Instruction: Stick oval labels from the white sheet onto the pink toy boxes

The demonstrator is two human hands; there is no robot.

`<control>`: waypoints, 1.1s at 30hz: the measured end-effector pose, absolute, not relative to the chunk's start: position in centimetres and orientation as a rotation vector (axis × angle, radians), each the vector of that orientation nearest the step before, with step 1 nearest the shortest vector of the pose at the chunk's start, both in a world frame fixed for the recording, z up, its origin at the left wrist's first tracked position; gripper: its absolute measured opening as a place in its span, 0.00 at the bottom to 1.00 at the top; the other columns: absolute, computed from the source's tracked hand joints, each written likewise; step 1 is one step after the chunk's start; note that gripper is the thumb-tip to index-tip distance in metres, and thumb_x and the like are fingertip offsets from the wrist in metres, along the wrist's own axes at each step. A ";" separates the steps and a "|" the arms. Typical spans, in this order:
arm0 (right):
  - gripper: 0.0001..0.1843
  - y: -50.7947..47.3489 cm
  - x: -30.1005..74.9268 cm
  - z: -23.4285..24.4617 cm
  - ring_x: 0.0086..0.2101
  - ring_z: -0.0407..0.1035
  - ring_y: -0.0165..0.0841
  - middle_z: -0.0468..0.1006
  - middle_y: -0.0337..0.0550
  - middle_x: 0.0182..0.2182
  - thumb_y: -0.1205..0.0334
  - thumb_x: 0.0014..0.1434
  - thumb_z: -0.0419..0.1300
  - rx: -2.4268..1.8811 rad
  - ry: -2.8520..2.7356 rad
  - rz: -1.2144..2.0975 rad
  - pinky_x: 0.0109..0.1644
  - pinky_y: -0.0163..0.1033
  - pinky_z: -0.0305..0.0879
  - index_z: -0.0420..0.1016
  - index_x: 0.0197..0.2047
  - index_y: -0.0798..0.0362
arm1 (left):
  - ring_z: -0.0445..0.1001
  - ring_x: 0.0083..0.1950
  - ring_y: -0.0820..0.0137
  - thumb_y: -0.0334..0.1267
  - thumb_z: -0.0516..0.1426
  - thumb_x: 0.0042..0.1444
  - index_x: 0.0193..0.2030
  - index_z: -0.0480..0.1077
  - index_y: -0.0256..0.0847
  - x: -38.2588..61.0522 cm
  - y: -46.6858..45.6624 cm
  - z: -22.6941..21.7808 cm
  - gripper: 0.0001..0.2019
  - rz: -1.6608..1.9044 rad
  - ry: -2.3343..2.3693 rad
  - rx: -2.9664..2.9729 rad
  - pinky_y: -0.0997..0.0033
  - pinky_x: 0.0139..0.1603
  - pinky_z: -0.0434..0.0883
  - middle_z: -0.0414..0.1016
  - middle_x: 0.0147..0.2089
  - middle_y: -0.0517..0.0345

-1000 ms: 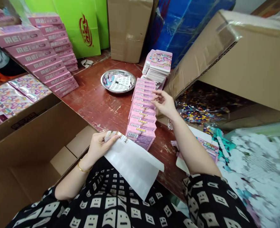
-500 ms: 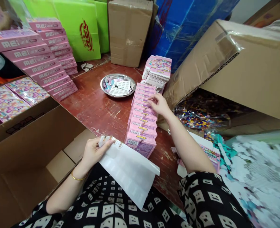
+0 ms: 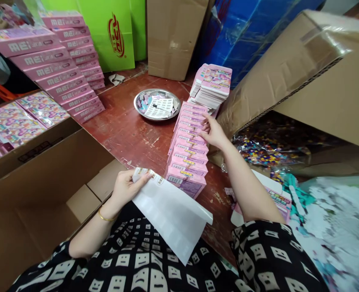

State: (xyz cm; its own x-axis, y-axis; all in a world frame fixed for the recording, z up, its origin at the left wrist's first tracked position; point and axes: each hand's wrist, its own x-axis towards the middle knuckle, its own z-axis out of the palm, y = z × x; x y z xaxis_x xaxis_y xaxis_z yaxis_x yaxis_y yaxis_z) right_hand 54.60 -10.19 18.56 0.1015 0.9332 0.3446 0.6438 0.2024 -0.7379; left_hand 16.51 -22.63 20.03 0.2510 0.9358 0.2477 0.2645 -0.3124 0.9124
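Note:
My left hand (image 3: pixel 126 188) pinches the upper left corner of a white sticker sheet (image 3: pixel 173 211). A few round printed stickers show along the sheet's top edge, and its lower part hangs over my lap. On the red table, a row of small pink boxes (image 3: pixel 189 156) stands packed together, with barcodes and yellow print on their upward sides. My right hand (image 3: pixel 215 132) rests at the right side of this row, towards the far end. Its fingers are bent and apart, with the fingertips on the boxes; no held thing shows between them.
A metal dish (image 3: pixel 136 108) holds label sheets and scraps. Flat pink cartons (image 3: pixel 212 81) are piled behind the row. Larger pink boxes (image 3: pixel 53 73) form stacks at left, above an open cardboard box (image 3: pixel 39 170). A big carton (image 3: pixel 276 73) leans at right, near bagged colourful pieces (image 3: pixel 261 152).
The view has shifted slightly, so most things sit a little further right and higher. My right hand stays over the far part of the row, its fingers slightly more spread.

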 end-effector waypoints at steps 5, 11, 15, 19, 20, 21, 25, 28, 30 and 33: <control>0.11 -17.9 47.5 23.2 0.34 0.72 0.36 0.80 0.46 0.37 0.53 0.59 0.67 -1.373 -1.520 0.406 0.41 0.45 0.73 0.78 0.42 0.49 | 0.61 0.21 0.79 0.44 0.64 0.58 0.22 0.72 0.35 17.0 -23.2 20.5 0.18 1.120 1.091 1.731 0.81 0.20 0.59 0.67 0.19 0.62; 0.14 -25.5 40.0 24.1 0.28 0.72 0.31 0.80 0.40 0.27 0.49 0.60 0.64 -1.255 -1.923 1.103 0.33 0.37 0.69 0.79 0.31 0.52 | 0.66 0.23 0.77 0.46 0.64 0.59 0.29 0.80 0.35 17.4 -23.8 21.0 0.15 1.035 1.009 1.680 0.79 0.25 0.64 0.74 0.23 0.59; 0.12 -26.2 40.0 22.5 0.29 0.74 0.31 0.82 0.42 0.29 0.54 0.62 0.61 -1.316 -1.797 1.104 0.34 0.37 0.69 0.80 0.33 0.53 | 0.73 0.27 0.75 0.45 0.64 0.59 0.36 0.82 0.36 17.2 -24.0 21.0 0.13 0.931 0.946 1.604 0.79 0.28 0.68 0.81 0.29 0.55; 0.12 -26.6 40.2 22.2 0.31 0.76 0.33 0.84 0.45 0.33 0.54 0.57 0.67 -1.318 -1.648 1.058 0.35 0.38 0.72 0.82 0.40 0.53 | 0.80 0.34 0.72 0.41 0.62 0.61 0.43 0.82 0.38 17.1 -24.3 20.6 0.10 0.974 0.927 1.596 0.78 0.36 0.73 0.84 0.38 0.52; 0.12 -26.8 40.1 22.2 0.30 0.75 0.33 0.84 0.45 0.32 0.53 0.56 0.68 -1.312 -1.639 1.046 0.34 0.38 0.72 0.82 0.38 0.53 | 0.81 0.36 0.71 0.40 0.62 0.61 0.44 0.82 0.39 17.1 -24.4 20.6 0.10 0.990 0.914 1.612 0.77 0.38 0.74 0.85 0.39 0.52; 0.12 -26.9 40.0 22.2 0.29 0.74 0.32 0.84 0.45 0.31 0.52 0.56 0.68 -1.312 -1.636 1.035 0.33 0.38 0.71 0.82 0.35 0.53 | 0.81 0.38 0.70 0.39 0.61 0.61 0.45 0.82 0.39 17.2 -24.5 20.6 0.10 1.000 0.902 1.629 0.76 0.39 0.75 0.85 0.40 0.51; 0.13 -27.4 39.7 22.2 0.27 0.72 0.31 0.83 0.44 0.29 0.51 0.56 0.68 -1.349 -1.631 0.979 0.32 0.38 0.70 0.81 0.32 0.53 | 0.82 0.39 0.69 0.38 0.61 0.62 0.45 0.82 0.38 17.4 -24.8 20.7 0.10 1.008 0.901 1.663 0.74 0.41 0.77 0.85 0.41 0.51; 0.11 -27.8 39.7 22.1 0.28 0.72 0.31 0.83 0.43 0.30 0.53 0.57 0.67 -1.368 -1.635 0.958 0.33 0.37 0.69 0.81 0.35 0.53 | 0.81 0.36 0.70 0.38 0.61 0.61 0.42 0.82 0.39 17.5 -24.9 20.7 0.09 1.037 0.941 1.685 0.75 0.38 0.76 0.85 0.39 0.52; 0.11 -28.0 39.7 22.0 0.25 0.69 0.28 0.82 0.42 0.29 0.54 0.57 0.67 -1.377 -1.623 0.973 0.29 0.36 0.66 0.82 0.37 0.53 | 0.80 0.33 0.72 0.38 0.61 0.61 0.41 0.82 0.39 17.6 -25.0 20.8 0.08 1.071 0.958 1.707 0.76 0.35 0.75 0.84 0.37 0.53; 0.11 -28.1 39.7 21.9 0.21 0.63 0.26 0.80 0.40 0.25 0.55 0.56 0.67 -1.395 -1.598 0.998 0.24 0.34 0.62 0.81 0.36 0.54 | 0.75 0.27 0.76 0.39 0.64 0.58 0.37 0.81 0.38 17.8 -25.1 20.9 0.07 1.099 0.973 1.723 0.79 0.28 0.70 0.82 0.30 0.56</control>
State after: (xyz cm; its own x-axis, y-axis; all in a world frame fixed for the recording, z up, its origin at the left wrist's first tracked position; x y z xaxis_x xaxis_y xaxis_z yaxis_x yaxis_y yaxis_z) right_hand 39.66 -28.06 21.85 -0.0970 0.9936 0.0575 0.3843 0.0906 -0.9188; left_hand 17.79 -25.12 20.95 0.3108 0.9098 0.2750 0.1625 -0.3359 0.9278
